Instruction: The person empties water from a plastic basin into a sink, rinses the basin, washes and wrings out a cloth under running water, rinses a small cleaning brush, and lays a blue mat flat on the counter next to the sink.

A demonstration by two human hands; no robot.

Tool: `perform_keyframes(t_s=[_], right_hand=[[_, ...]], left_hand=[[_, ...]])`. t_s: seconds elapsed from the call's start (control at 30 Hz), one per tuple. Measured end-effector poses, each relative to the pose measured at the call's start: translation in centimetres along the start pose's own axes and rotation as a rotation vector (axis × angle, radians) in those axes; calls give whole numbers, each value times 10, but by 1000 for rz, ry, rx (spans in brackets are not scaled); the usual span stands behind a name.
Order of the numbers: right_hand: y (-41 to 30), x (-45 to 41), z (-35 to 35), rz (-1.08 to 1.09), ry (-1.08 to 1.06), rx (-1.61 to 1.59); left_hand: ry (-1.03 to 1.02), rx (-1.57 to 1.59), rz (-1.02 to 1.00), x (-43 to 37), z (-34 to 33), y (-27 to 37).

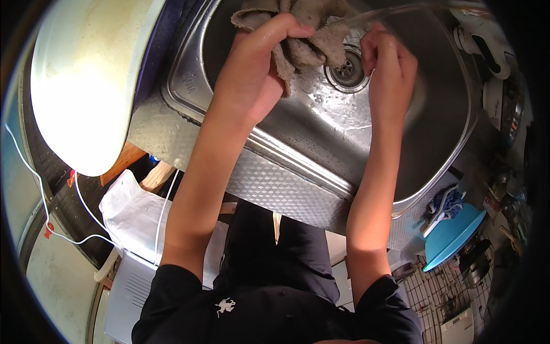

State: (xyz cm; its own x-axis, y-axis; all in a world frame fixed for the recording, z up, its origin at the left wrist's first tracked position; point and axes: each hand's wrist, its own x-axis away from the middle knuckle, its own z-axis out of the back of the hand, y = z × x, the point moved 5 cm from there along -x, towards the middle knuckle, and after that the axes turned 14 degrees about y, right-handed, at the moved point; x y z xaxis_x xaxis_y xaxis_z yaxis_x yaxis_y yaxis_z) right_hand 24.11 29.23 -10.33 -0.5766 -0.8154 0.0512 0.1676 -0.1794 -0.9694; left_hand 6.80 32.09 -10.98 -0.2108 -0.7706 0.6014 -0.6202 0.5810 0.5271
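A wet, greyish-brown cloth is bunched in my left hand, above a stainless-steel sink. The thumb lies across the cloth, and loose folds hang below it. My right hand is to the right of the cloth, over the basin beside the round metal drain. Its fingers are curled, and whether they grip anything is hidden. Water drops and a wet sheen cover the steel around the drain.
A large whitish basin stands left of the sink. Patterned metal edging runs along the counter's front. To the right are a blue plastic basin and a blue-and-white cloth. White cords hang at lower left.
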Motion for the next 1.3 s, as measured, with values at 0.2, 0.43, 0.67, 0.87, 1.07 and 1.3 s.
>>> perform_keyframes(t_s=[0.2,0.43,0.67,0.87,1.07,1.3], right_hand=[[1,5,-13,-285,-95,-103],[-6,6,-17,-240,-118,-523],[-7,11,-24,-301,-176,-628],[-13,10,-20,-311,-104,-646],[-13,6,-14,-189,-59,-515],[-15,5,-13,87,-35,-332]], left_hand=[[10,-123,-57,-1,3,-4],[101,-326,-328,4,-4,0],[113,-336,-333,0,-1,0],[35,-295,-134,6,-14,-2],[62,-129,-127,6,-15,-4],[120,-152,-214,3,-9,1]])
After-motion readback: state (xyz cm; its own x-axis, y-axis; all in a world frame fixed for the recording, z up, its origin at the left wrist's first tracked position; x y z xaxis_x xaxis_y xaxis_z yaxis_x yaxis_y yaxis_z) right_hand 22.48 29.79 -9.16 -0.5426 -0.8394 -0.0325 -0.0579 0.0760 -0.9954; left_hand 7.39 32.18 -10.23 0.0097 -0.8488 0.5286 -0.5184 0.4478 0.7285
